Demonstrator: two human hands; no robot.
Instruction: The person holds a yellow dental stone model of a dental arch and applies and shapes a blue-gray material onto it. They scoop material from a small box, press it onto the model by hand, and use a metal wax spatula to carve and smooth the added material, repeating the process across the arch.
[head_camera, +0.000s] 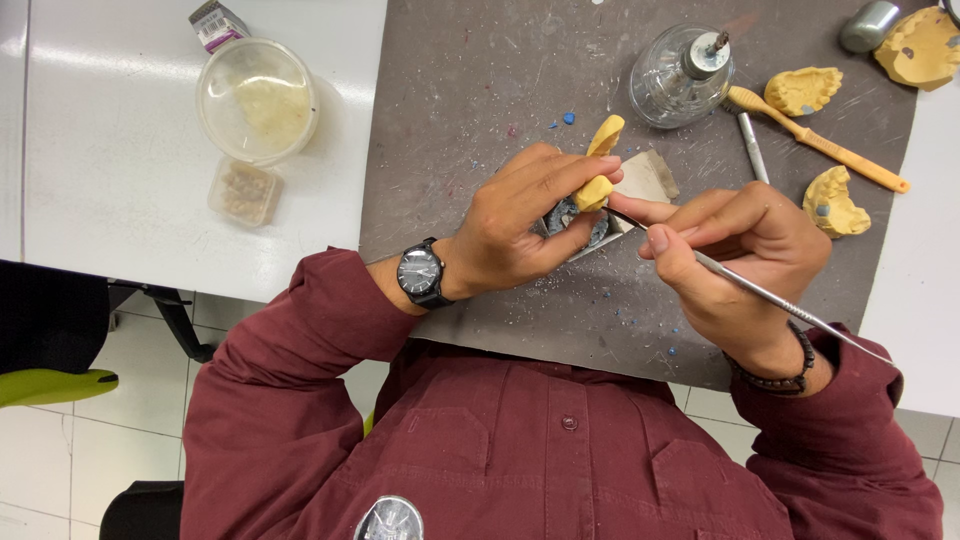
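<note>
Left hand (520, 220) grips a yellow cast (598, 165), right hand (745, 250) pinches a metal tool (760, 293); lidded tub (257, 98) holds yellowish residue.

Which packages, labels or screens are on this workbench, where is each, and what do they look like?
Small box: top left, behind the round tub; grey with a white printed label.
Round plastic tub: left on the white table; clear, yellowish inside.
Small square container: just in front of the tub; clear, brownish contents.
No screens.
</note>
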